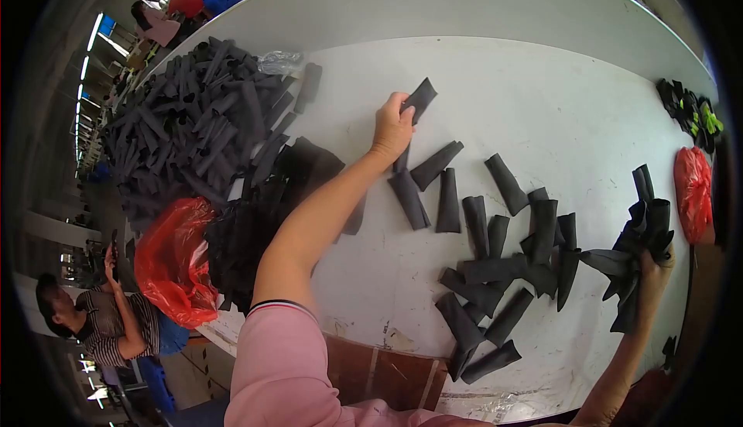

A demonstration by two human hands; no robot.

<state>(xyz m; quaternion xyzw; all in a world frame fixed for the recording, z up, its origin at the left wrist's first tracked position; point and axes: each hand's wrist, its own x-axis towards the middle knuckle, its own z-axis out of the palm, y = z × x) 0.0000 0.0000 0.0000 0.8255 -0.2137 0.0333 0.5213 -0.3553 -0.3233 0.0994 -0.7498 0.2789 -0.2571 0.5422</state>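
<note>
Two bare hands are in my view, both occupied at one white table [549,106]. With my left hand [393,126], stretched out toward the middle, I have a dark tubular piece [422,99] pinched between thumb and fingers, its free end pointing up and away from me. Below that hand another dark piece shows in part, and I cannot tell from here whether the two touch. My right hand [656,269], far out at the right side, has its fingers wrapped around a bunch of dark pieces [644,229] that stick out in several directions (how many, I cannot count over this feed). Between the hands, a scatter of loose tubes [507,185] lies on the white top, some apart, others crossing or overlapping toward the near edge. Over to my left I see a large heap of dark tubes [186,121], with a clear plastic bag [280,63] at its far right edge and a red plastic bag [174,268] at its near side. Near the table's right edge are a second red bag [693,195] and a black and bright green bundle [687,111]. Off to the left, a person in a striped shirt [103,342] has an arm raised.
</note>
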